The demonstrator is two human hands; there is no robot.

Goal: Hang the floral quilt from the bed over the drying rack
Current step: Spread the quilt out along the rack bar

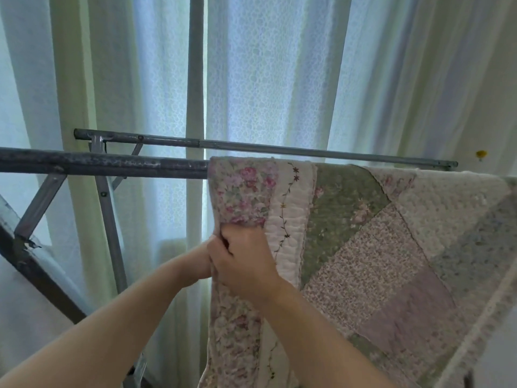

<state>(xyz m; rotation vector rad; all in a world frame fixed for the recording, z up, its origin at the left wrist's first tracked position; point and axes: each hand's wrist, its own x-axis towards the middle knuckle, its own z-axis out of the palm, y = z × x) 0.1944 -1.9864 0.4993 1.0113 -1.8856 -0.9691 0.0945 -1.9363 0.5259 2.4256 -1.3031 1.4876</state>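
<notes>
Head view: quilt [363, 233] is draped over the near bar of the drying rack [98, 163].
Its left edge is gripped below the bar by the right hand [243, 261] and the left hand [205, 261], both closed on the fabric.

Quilt [363, 247] pink/green/lilac floral patchwork; rack [98, 162] grey; curtains [265, 79] white lace.

The floral quilt [363, 236] hangs over the near bar of the drying rack [103, 163], both hands, left hand [204, 261] and right hand [243, 264], gripping its left edge before white curtains [265, 79].
</notes>
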